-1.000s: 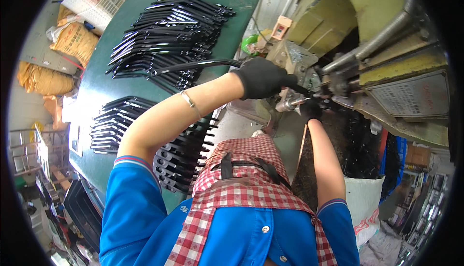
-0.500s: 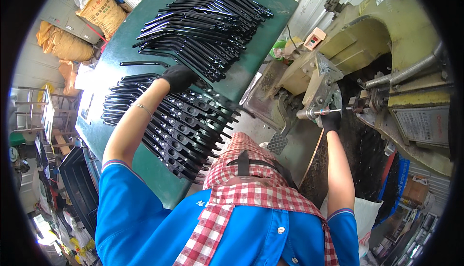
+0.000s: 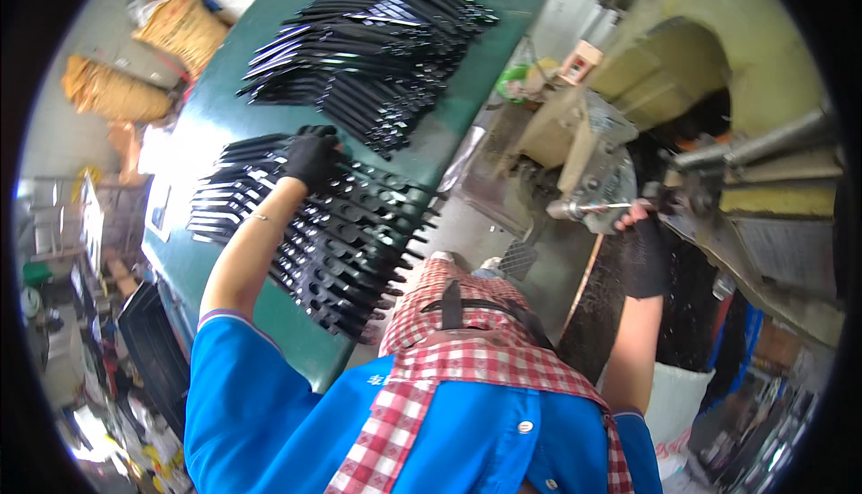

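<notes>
My left hand (image 3: 312, 160), in a black glove, is at the upper edge of the near pile of black bent metal bars (image 3: 337, 242). Its fingers are curled, and what lies under them is hidden. Those bars have flattened ends with round holes. My right hand (image 3: 641, 238), in a black glove with bare fingertips, is at the machine on the right. The fingertips close around the end of a thin metal rod (image 3: 611, 207) beside the machine's spindle (image 3: 687, 196); blur hides the exact contact.
A second pile of black bent bars (image 3: 359, 45) covers the far part of the green table (image 3: 476, 103). The yellow-green machine (image 3: 664, 54) bears a control box (image 3: 581, 62). A foot pedal (image 3: 518, 260) is on the floor. Yellow sacks (image 3: 117, 88) stand far left.
My left hand has moved left onto the near pile; the single bar lying apart by it no longer shows there. My right hand has shifted slightly right, its fingertips now visible. The view has blurred.
</notes>
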The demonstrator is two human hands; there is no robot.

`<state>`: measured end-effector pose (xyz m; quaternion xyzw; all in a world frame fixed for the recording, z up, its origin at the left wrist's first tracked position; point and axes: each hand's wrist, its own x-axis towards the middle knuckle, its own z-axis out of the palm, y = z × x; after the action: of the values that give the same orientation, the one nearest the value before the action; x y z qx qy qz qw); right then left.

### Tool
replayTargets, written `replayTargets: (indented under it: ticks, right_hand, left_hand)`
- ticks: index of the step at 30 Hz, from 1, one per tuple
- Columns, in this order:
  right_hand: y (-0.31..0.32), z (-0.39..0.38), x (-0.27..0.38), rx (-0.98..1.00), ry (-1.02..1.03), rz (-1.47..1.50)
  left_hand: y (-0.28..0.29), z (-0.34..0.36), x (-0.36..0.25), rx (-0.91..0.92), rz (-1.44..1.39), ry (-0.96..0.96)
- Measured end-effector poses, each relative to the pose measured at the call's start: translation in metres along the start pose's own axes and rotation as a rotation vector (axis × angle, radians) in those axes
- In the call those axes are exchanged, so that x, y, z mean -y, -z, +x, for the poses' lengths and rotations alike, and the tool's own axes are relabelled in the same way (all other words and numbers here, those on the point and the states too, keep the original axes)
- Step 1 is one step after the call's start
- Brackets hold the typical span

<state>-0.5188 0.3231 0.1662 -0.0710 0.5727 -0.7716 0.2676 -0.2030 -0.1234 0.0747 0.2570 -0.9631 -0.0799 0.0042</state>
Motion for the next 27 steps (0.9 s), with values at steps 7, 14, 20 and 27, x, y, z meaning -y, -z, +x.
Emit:
replayTargets:
  ticks: [7,14,20,27]
  right_hand:
    - [-0.045,-0.007,0.01,-0.054,0.12,-0.299]
    - [0.033,0.003,0.006,-0.118,0.19,-0.328]
    - [0.321,0.005,0.057,-0.822,0.112,-1.212]
    - [0.475,-0.062,0.117,-1.05,-0.623,-1.466]
  left_hand:
    - [-0.004,0.027,0.002,0.031,-0.046,-0.17]
    - [-0.017,0.029,0.015,-0.011,0.076,-0.14]
    - [0.009,0.02,0.008,-0.156,0.122,-0.21]
    - [0.046,0.033,-0.006,-0.409,0.142,-0.338]
